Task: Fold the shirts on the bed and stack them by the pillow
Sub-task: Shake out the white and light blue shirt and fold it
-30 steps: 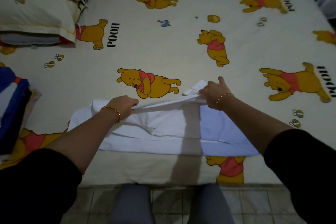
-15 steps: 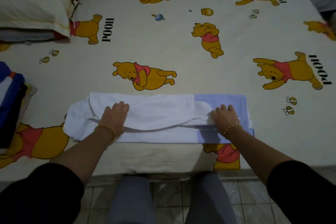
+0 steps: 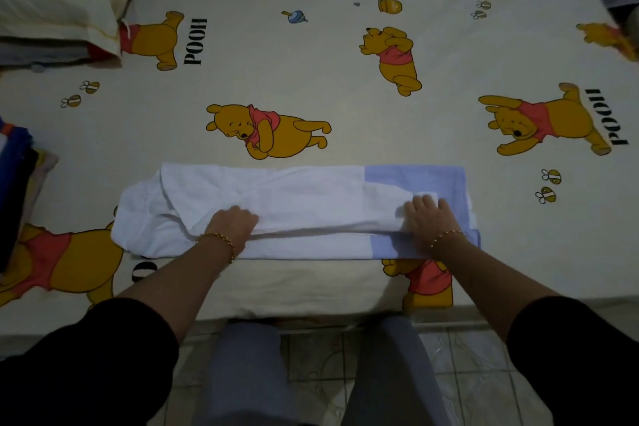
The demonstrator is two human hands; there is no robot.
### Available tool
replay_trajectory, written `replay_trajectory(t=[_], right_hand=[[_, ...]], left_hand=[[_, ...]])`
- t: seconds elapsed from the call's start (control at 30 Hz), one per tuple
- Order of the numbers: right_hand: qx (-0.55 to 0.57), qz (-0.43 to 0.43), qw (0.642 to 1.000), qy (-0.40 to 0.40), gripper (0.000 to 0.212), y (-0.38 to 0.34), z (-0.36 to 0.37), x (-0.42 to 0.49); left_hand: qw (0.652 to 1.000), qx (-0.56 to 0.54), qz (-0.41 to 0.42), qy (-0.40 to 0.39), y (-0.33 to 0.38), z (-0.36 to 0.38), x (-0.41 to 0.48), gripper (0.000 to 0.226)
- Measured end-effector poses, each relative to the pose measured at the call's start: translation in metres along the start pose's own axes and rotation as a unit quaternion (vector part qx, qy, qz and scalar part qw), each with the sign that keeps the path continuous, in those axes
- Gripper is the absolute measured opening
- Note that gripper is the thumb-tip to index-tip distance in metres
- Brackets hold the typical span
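Head view: shirt [image 3: 297, 199] long axis left-right, both hands flat on it.

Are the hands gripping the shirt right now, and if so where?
No grip visible: left hand and right hand rest palms-down on the white-and-blue shirt, near its front folded edge.

White-and-pale-blue shirt [image 3: 311, 197], bear-printed cream sheet [image 3: 311, 55]
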State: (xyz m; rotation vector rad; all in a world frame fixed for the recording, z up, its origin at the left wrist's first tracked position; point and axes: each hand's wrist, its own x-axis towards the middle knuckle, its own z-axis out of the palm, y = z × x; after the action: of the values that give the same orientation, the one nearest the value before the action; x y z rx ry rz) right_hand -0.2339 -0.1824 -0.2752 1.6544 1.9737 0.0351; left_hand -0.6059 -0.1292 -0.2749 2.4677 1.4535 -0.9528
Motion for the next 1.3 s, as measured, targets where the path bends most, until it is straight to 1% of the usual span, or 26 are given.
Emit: replay_trajectory(t=[0.03,0.07,0.1,0.13,0.17,0.23,0.27,0.3,0.33,0.37,0.4,0.47,0.53,0.57,0.63,0.67,0.77,0.87,0.93,1.0,1.07,1.1,1.17,1.23,1.3], right_hand=[[0.031,-0.018,0.998,-0.057,0.054,-0.005,0.013,-0.008],[0.066,-0.024,0.993,-0.097,0.057,-0.007,0.02,-0.016],[0.095,-0.03,0.99,-0.096,0.056,-0.005,0.026,-0.018],[0.123,-0.028,0.989,-0.083,0.054,-0.002,0.023,-0.018],[0.152,-0.028,0.986,-0.069,0.057,0.004,0.02,-0.015],[0.216,-0.011,0.976,-0.037,0.07,0.014,0.015,-0.001],[0.252,0.01,0.968,-0.009,0.067,0.018,0.016,0.006],[0.277,0.028,0.96,0.026,0.057,0.021,0.019,0.015],[0.293,0.052,0.954,0.044,0.045,0.024,0.019,0.023],[0.309,0.072,0.947,0.043,0.037,0.025,0.02,0.031],[0.321,0.085,0.943,0.024,0.035,0.027,0.019,0.039],[0.344,0.083,0.935,-0.031,0.035,0.028,0.018,0.051],[0.34,0.088,0.934,-0.069,0.03,0.027,0.016,0.058],[0.328,0.093,0.937,-0.081,0.026,0.028,0.014,0.06],[0.294,0.106,0.946,-0.09,0.024,0.031,0.01,0.062],[0.28,0.118,0.949,-0.079,0.025,0.033,0.007,0.062],[0.246,0.151,0.957,-0.018,0.022,0.041,0.006,0.068],[0.252,0.167,0.953,0.0,0.024,0.032,0.005,0.073],[0.27,0.173,0.946,0.039,0.028,0.013,0.002,0.073],[0.281,0.147,0.943,0.099,0.036,-0.017,0.0,0.069],[0.277,0.087,0.947,0.141,0.051,-0.052,-0.001,0.06],[0.269,0.059,0.95,0.144,0.058,-0.068,0.003,0.057],[0.276,0.024,0.954,0.117,0.064,-0.089,0.016,0.052],[0.279,0.01,0.954,0.112,0.067,-0.088,0.029,0.048],[0.258,0.004,0.96,0.106,0.069,-0.073,0.039,0.045]], left_hand=[[0.998,-0.041,0.01,-0.039,0.002,0.009,-0.001,0.037],[0.994,-0.087,0.018,-0.063,0.003,0.017,-0.003,0.04],[0.989,-0.136,0.019,-0.06,0.002,0.021,-0.005,0.038],[0.983,-0.179,0.015,-0.041,0.0,0.022,-0.006,0.031],[0.977,-0.212,0.01,-0.019,-0.001,0.02,-0.006,0.025],[0.965,-0.257,-0.008,0.054,-0.003,0.012,-0.002,0.023],[0.955,-0.275,-0.023,0.105,-0.002,0.008,0.002,0.022],[0.941,-0.293,-0.042,0.162,0.0,0.002,0.007,0.02],[0.926,-0.307,-0.065,0.212,0.002,-0.003,0.013,0.016],[0.914,-0.314,-0.096,0.239,0.005,-0.007,0.019,0.018],[0.907,-0.321,-0.134,0.238,0.007,-0.012,0.025,0.025],[0.905,-0.332,-0.19,0.186,0.009,-0.017,0.035,0.036],[0.917,-0.315,-0.198,0.146,0.011,-0.017,0.042,0.034],[0.916,-0.32,-0.194,0.144,0.011,-0.016,0.044,0.032],[0.899,-0.361,-0.187,0.162,0.012,-0.015,0.043,0.027],[0.895,-0.368,-0.183,0.174,0.012,-0.013,0.042,0.024],[0.901,-0.341,-0.183,0.193,0.015,-0.011,0.044,0.022],[0.895,-0.324,-0.204,0.229,0.024,-0.012,0.049,0.019],[0.897,-0.292,-0.186,0.275,0.033,-0.012,0.051,0.035],[0.914,-0.228,-0.132,0.309,0.046,-0.011,0.055,0.049],[0.937,-0.173,-0.071,0.296,0.063,-0.009,0.061,0.056],[0.946,-0.151,-0.042,0.285,0.073,-0.006,0.064,0.058],[0.957,-0.127,-0.007,0.261,0.087,0.006,0.07,0.061],[0.961,-0.134,-0.011,0.243,0.096,0.019,0.073,0.062],[0.961,-0.148,-0.032,0.23,0.099,0.023,0.072,0.062]])
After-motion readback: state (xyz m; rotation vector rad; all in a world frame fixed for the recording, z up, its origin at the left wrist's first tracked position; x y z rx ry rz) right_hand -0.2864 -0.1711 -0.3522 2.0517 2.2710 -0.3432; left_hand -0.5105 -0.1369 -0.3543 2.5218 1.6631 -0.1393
